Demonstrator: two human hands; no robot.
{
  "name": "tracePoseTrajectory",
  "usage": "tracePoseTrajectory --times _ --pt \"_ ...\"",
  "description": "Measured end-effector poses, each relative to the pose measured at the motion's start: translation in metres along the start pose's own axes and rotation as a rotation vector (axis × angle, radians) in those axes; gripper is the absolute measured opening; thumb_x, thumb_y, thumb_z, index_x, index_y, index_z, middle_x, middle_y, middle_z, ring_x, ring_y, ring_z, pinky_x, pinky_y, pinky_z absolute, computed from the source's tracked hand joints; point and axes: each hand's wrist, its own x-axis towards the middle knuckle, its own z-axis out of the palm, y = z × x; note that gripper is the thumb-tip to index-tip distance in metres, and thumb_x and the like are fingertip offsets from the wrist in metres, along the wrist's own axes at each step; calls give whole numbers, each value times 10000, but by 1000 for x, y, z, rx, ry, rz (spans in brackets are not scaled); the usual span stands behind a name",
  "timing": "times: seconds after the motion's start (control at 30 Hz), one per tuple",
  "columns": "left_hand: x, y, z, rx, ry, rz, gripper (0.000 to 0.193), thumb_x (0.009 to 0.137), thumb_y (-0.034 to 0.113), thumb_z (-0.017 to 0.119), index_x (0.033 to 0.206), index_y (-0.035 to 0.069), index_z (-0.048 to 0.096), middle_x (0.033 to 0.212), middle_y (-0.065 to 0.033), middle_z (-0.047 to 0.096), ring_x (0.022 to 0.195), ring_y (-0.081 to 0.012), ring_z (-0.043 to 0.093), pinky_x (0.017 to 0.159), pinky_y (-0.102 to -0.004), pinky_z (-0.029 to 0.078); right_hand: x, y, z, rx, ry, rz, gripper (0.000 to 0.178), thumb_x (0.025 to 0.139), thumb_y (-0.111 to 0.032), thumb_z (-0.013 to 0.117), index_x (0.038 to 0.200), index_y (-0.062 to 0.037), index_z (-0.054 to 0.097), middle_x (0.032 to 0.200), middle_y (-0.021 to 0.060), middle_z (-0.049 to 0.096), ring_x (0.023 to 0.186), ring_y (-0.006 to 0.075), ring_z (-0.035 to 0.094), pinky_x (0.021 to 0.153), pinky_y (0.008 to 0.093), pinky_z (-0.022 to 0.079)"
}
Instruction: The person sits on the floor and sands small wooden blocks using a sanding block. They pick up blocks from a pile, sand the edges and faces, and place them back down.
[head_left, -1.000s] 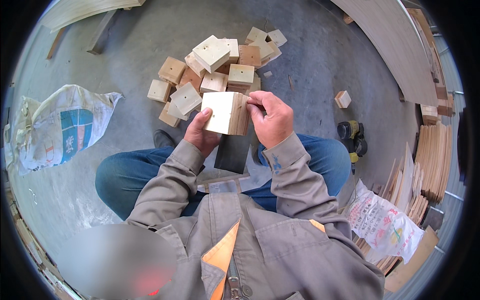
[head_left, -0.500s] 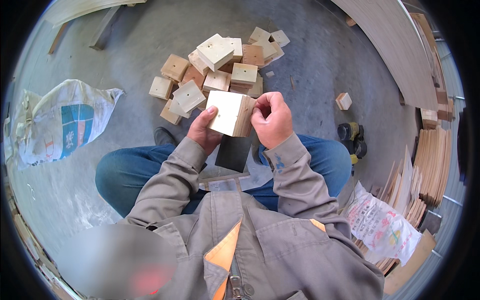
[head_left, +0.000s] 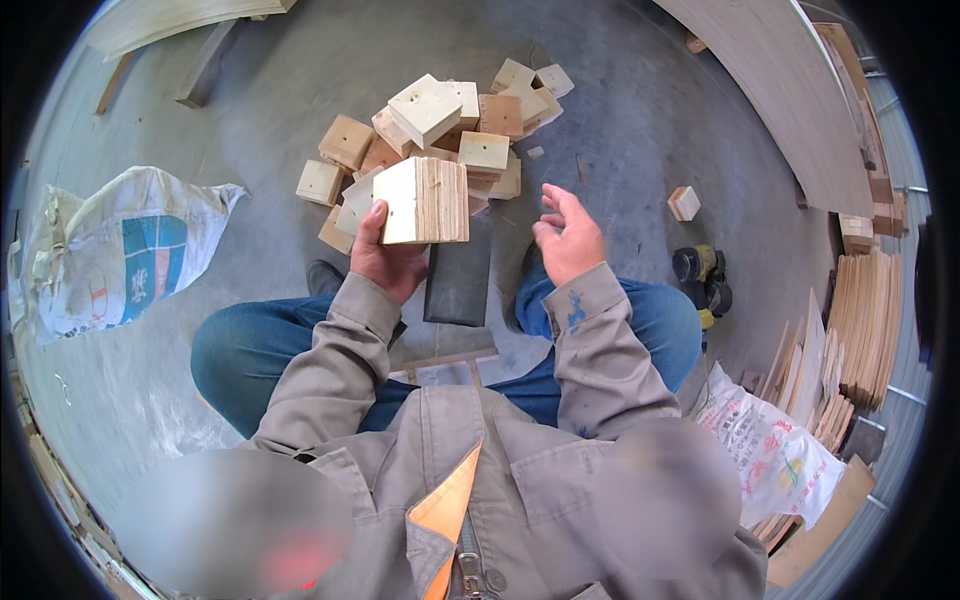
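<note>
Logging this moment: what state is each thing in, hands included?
Left hand: closed on the wooden block
Right hand: open, apart from the block
Wooden block: held up, layered edge facing right
Block pile: heaped on the floor
Lone block: apart from the pile
Power tool: on the floor, untouched
Blue-and-white sack: crumpled, on the floor
White sack: crumpled

Running this from far off, I've got both arms coming up from the bottom of the head view. My left forearm (head_left: 335,345) slants up and inward, and the left hand (head_left: 392,268) is clamped in a hold, thumb pointing up, the other fingers mostly hidden. My right forearm (head_left: 602,360) leans inward too. The right hand (head_left: 573,238) is free, well apart from the left, fingers loosely bent and pointing up-left.
</note>
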Motion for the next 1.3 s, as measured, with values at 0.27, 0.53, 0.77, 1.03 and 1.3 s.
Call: tracePoseTrajectory --times 0.27,0.53,0.77,1.03,1.3 --pt "-8 6 17 2 -88 23 703 910 528 646 1483 155 482 1407 -36 622 1308 -245 571 1103 -452 413 -44 -23 51 723 -526 625 741 995 -448 662 1549 -69 349 1406 130 558 1268 269 577 1001 475 537" --pt "-14 9 21 36 -48 34 694 916 548 621 1489 184 480 1413 -27 621 1327 -277 557 1107 -569 367 -51 1 79 1091 -435 571 810 846 -38 789 1530 -19 355 1358 150 588 1233 263 604 1029 455 532" --pt "-12 11 22 17 152 120 670 948 474 618 1499 139 437 1432 -103 597 1308 -327 579 1118 -588 433 -24 -1 39 681 61 268 743 808 -48 813 1435 69 432 1272 194 631 1106 267 655 954 366 556" --pt "-7 -6 13 116 199 96 583 976 375 637 1443 67 473 1342 -141 633 1218 -321 635 1048 -529 525 -36 -48 50 104 -33 -226 788 781 -218 819 1463 -17 481 1255 206 590 1167 327 571 1041 409 462" --pt "-11 -4 16 31 138 16 581 961 408 665 1415 82 506 1309 -128 648 1185 -307 642 1035 -505 515 -36 -47 66 32 -41 -388 811 819 -272 801 1508 -46 440 1500 277 402 1401 418 411 1169 454 351"
